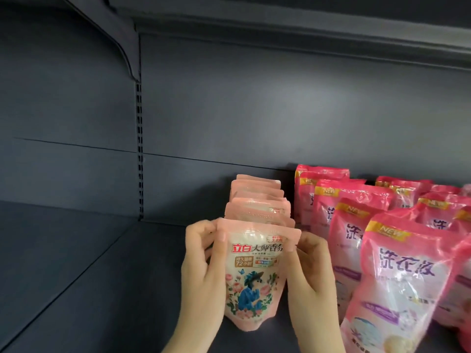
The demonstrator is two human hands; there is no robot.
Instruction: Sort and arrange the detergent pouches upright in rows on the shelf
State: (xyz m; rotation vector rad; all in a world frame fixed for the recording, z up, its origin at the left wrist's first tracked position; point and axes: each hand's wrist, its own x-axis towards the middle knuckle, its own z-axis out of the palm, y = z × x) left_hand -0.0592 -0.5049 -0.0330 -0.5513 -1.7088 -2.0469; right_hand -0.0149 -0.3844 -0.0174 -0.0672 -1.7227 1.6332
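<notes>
A pale pink floral detergent pouch [252,276] stands upright at the front of a row of several like pouches [257,200] that runs back toward the shelf wall. My left hand [201,271] grips its left edge and my right hand [311,276] grips its right edge, near the top corners. To the right, larger bright pink pouches [402,276] stand upright in two rows [331,197], the second further right [433,205].
The dark grey shelf board [89,276] stretches bare to the left of the pale row. A slotted upright [139,149] divides the back panel. The shelf above [280,29] overhangs the space.
</notes>
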